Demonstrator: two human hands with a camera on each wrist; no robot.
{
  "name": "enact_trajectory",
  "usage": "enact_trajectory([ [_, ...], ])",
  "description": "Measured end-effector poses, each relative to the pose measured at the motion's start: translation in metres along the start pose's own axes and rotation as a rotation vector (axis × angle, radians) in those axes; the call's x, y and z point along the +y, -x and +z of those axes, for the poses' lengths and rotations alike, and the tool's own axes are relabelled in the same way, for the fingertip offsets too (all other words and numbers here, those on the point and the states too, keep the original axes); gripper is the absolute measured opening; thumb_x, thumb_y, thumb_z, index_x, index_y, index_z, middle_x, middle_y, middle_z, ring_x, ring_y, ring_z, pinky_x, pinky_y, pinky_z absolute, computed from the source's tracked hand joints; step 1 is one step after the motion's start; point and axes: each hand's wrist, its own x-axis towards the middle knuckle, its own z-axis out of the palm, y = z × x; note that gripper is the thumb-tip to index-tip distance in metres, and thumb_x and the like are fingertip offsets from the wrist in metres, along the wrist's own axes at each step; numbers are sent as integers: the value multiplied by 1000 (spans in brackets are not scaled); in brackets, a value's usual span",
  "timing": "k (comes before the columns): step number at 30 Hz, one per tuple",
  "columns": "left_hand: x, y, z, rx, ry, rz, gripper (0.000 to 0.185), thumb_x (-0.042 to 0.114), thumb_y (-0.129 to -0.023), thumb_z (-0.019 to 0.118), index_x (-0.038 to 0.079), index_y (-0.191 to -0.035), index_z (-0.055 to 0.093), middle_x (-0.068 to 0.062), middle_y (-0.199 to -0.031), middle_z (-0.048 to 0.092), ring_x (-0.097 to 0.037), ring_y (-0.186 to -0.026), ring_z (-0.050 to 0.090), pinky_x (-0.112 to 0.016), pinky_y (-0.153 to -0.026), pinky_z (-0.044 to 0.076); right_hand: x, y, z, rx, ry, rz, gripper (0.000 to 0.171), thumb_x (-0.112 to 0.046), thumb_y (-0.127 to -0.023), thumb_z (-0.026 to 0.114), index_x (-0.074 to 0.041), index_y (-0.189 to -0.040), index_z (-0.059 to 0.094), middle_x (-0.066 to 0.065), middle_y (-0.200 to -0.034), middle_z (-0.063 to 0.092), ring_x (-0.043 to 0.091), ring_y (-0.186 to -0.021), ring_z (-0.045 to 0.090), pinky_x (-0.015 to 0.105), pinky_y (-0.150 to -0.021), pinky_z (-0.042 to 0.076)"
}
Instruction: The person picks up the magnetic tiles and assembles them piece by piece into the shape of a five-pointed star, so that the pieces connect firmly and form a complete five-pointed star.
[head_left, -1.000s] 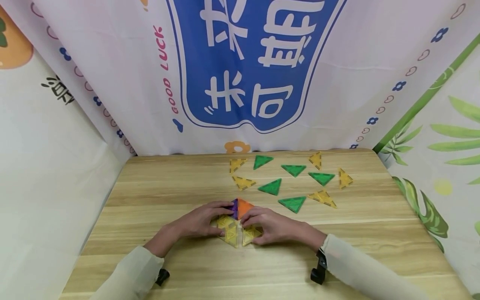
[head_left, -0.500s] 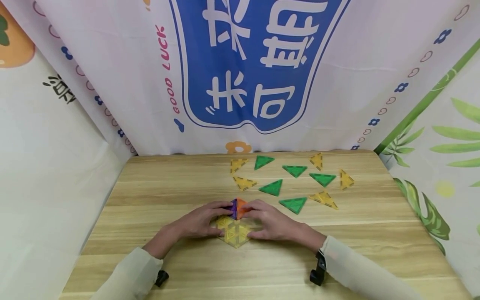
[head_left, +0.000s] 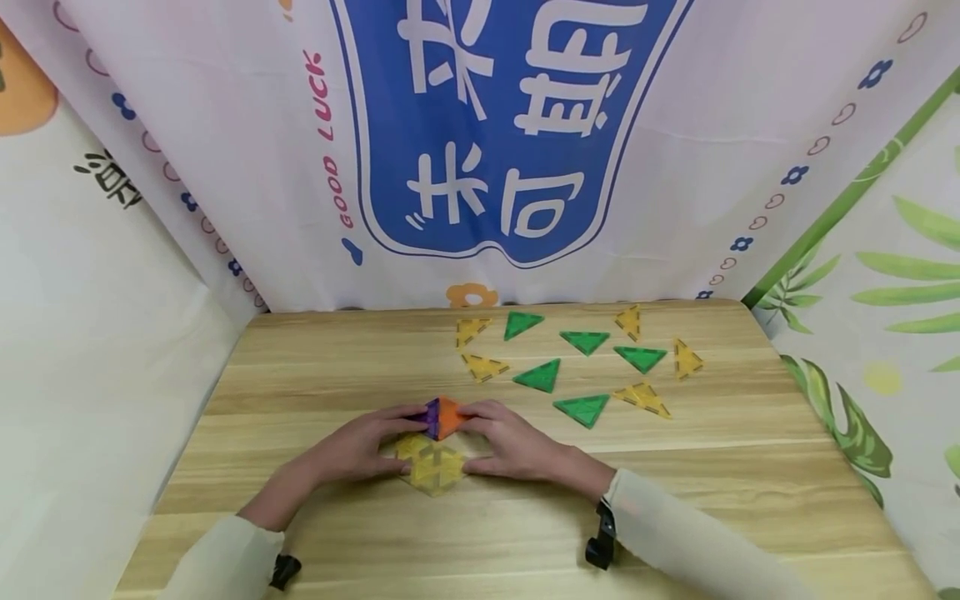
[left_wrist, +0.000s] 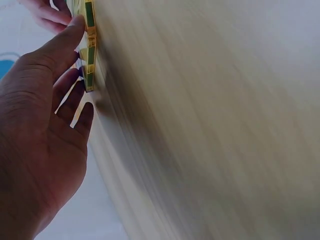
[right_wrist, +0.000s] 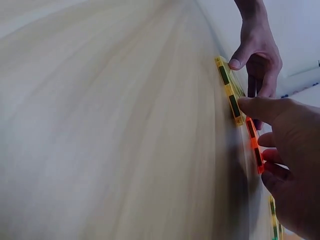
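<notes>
- Shifted leftward since earlier: tile cluster [head_left: 433, 450] and both hands, near tabletop [head_left: 315, 367] front.
- Cluster pinched from either side by left hand [head_left: 358, 446] and right hand [head_left: 510, 446], apparently so raised orange tile [head_left: 450, 414] and purple tile [head_left: 431, 416] are kept propped together.

Wooden table [head_left: 315, 367], light grain, backed by printed cloth backdrop [head_left: 510, 133] with blue panel and white characters. Near front centre: small tile structure [head_left: 435, 446], yellow triangles low and toward the camera, one purple triangle [head_left: 431, 414] and one orange triangle [head_left: 450, 414] meeting at a raised edge on the far side. Left hand [head_left: 360, 446] curled against its left flank, right hand [head_left: 510, 442] against its right; both touching it. Loose tiles lying flat beyond, well apart from the hands: green triangles [head_left: 583, 408] and yellow triangles [head_left: 486, 367], scattered toward the table's far right. Pale sleeves [head_left: 675, 533] on both forearms
</notes>
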Motion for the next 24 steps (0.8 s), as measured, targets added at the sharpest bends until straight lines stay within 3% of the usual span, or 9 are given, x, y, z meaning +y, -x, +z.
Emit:
enact_trajectory([
  [6, -18, 25, -8, 56, 25, -10, 62, 32, -90, 87, 9, -144, 66, -8, -163, 49, -37, -146, 50, -58, -114, 45, -15, -29, 12, 9, 4, -31, 60, -37, -92, 85, -4, -139, 68, 16, -153, 56, 30, -142, 51, 42, -120, 42],
  [14, -38, 61, -24, 78, -34, -47, 63, 35, -85, 90, 7, -138, 70, -11, -157, 56, -39, -138, 57, -58, -109, 49, -39, -66, 33, -22, 19, 0, 60, -41, -91, 85, -7, -139, 69, 12, -154, 56, 26, -143, 51, 34, -122, 38],
  [21, -51, 86, -41, 75, -32, -85, 65, 37, -83, 91, 9, -139, 70, -10, -155, 58, -39, -138, 56, -41, -110, 50, -57, -91, 51, -5, 38, -7, 58, -43, -94, 82, -9, -139, 69, 12, -154, 56, 24, -144, 50, 30, -121, 38],
  [24, -55, 93, -47, 72, -68, -92, 66, 36, -81, 93, 10, -138, 71, -11, -153, 60, -39, -135, 58, -41, -108, 52, -66, -100, 55, -7, 41, -13, 60, -43, -94, 82, -8, -141, 68, 13, -154, 56, 24, -144, 50, 29, -121, 38],
])
